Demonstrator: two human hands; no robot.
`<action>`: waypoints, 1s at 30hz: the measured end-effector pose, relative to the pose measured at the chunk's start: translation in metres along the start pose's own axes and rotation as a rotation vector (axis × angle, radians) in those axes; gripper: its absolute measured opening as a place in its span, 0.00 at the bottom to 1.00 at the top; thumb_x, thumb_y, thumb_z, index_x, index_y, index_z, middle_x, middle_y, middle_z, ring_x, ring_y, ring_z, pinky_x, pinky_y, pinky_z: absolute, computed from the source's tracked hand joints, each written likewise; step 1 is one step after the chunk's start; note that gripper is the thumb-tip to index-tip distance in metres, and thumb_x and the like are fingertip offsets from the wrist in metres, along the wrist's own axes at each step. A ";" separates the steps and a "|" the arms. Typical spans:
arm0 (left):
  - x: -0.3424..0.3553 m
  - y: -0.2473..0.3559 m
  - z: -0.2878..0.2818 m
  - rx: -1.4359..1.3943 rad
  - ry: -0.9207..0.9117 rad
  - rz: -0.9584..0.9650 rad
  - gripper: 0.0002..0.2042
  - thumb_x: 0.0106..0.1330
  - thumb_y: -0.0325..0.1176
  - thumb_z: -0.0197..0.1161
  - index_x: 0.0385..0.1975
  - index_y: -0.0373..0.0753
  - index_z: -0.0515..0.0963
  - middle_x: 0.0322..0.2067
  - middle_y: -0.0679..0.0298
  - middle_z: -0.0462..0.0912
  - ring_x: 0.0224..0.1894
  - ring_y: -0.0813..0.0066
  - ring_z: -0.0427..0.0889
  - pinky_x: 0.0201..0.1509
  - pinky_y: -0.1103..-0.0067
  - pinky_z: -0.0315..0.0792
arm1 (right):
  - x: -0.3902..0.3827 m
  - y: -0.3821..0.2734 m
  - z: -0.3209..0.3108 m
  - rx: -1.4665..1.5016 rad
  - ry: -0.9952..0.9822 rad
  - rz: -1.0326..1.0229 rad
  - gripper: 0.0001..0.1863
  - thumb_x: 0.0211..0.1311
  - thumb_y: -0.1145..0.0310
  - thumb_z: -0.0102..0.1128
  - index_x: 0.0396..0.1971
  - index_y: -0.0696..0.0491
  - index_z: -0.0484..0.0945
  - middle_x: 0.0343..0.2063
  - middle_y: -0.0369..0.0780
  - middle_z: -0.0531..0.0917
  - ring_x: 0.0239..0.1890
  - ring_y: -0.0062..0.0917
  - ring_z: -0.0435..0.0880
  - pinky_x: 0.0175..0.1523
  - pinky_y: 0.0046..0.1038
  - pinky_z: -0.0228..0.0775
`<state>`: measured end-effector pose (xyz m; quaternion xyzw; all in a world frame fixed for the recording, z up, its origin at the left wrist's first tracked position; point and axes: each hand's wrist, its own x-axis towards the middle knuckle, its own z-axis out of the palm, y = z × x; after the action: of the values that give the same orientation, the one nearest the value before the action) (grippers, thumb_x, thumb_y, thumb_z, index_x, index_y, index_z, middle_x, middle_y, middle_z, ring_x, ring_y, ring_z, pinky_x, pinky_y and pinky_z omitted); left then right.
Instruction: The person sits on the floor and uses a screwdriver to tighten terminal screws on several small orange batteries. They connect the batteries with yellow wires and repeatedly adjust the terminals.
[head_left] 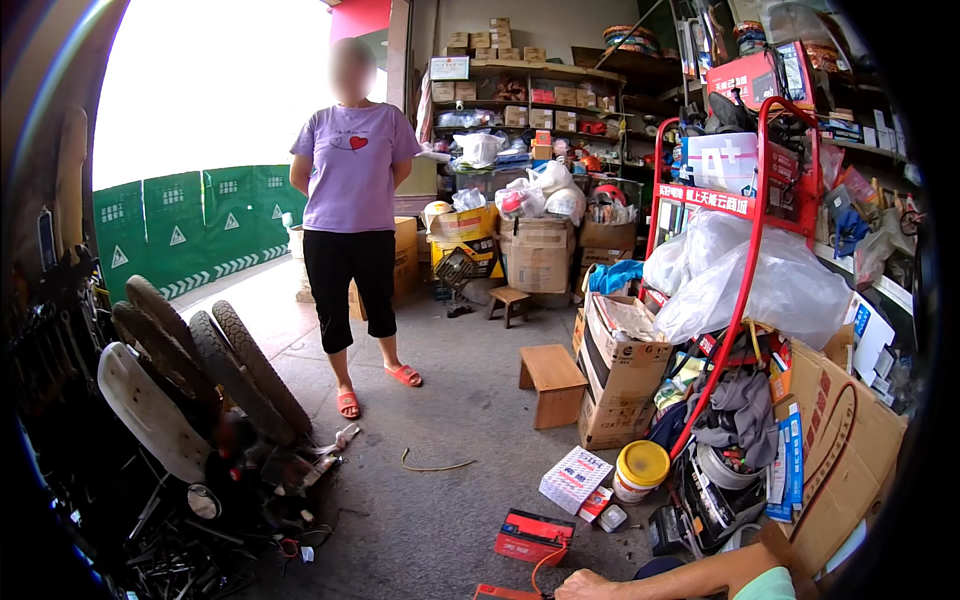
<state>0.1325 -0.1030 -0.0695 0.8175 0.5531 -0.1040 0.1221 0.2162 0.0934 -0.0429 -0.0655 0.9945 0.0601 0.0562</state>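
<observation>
My right hand is at the lower edge, its forearm coming in from the right. Its fingers look curled closed, but the frame cuts them off, so what they hold cannot be made out. Just left of it shows the top of a red battery. An orange cable runs between that battery and a second red and black battery standing on the floor beyond. My left hand is out of the picture.
A person stands ahead. Tyres and dark parts crowd the left. To the right are a yellow-lidded bucket, a white box, cartons, a red trolley and a wooden stool. A thin strip lies on the floor.
</observation>
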 end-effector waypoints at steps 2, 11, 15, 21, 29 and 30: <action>0.000 -0.001 0.001 -0.003 -0.007 -0.005 0.11 0.58 0.44 0.54 0.29 0.50 0.81 0.33 0.68 0.79 0.35 0.72 0.79 0.35 0.66 0.64 | 0.008 -0.003 0.006 -0.052 -0.039 -0.002 0.08 0.37 0.61 0.57 0.11 0.49 0.79 0.11 0.38 0.78 0.15 0.30 0.79 0.19 0.34 0.68; 0.001 -0.002 0.002 -0.013 -0.009 -0.001 0.10 0.59 0.44 0.54 0.30 0.50 0.81 0.35 0.69 0.79 0.36 0.73 0.78 0.35 0.66 0.64 | 0.008 0.003 0.005 -0.094 -0.156 0.136 0.08 0.41 0.62 0.57 0.10 0.46 0.80 0.12 0.35 0.79 0.14 0.28 0.78 0.20 0.35 0.71; 0.001 -0.002 0.002 -0.020 -0.010 0.001 0.10 0.59 0.43 0.53 0.31 0.50 0.81 0.36 0.69 0.78 0.37 0.73 0.78 0.35 0.66 0.64 | 0.005 0.005 0.025 -0.077 -0.177 0.202 0.09 0.40 0.59 0.59 0.09 0.45 0.78 0.10 0.35 0.78 0.14 0.27 0.79 0.18 0.35 0.70; 0.003 -0.001 0.000 -0.017 -0.013 0.019 0.10 0.60 0.43 0.53 0.32 0.51 0.81 0.37 0.69 0.78 0.38 0.73 0.78 0.35 0.66 0.64 | 0.004 0.001 0.031 -0.116 -0.170 0.190 0.07 0.37 0.59 0.60 0.10 0.46 0.80 0.11 0.36 0.79 0.16 0.27 0.80 0.18 0.35 0.69; 0.005 0.001 0.008 0.007 -0.032 0.006 0.09 0.59 0.41 0.54 0.32 0.50 0.81 0.37 0.68 0.78 0.39 0.72 0.78 0.35 0.66 0.64 | 0.013 0.009 -0.013 0.073 -0.148 0.176 0.08 0.33 0.61 0.61 0.14 0.49 0.82 0.15 0.40 0.81 0.22 0.32 0.83 0.24 0.36 0.73; 0.004 0.002 0.007 0.015 -0.024 0.002 0.09 0.59 0.41 0.54 0.31 0.49 0.81 0.37 0.68 0.78 0.38 0.72 0.78 0.34 0.66 0.64 | 0.014 0.009 -0.017 0.068 -0.189 0.186 0.08 0.33 0.61 0.61 0.15 0.49 0.82 0.15 0.40 0.81 0.22 0.32 0.83 0.24 0.37 0.74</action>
<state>0.1356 -0.1025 -0.0776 0.8177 0.5499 -0.1179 0.1228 0.1999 0.0987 -0.0271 0.0350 0.9879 0.0373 0.1462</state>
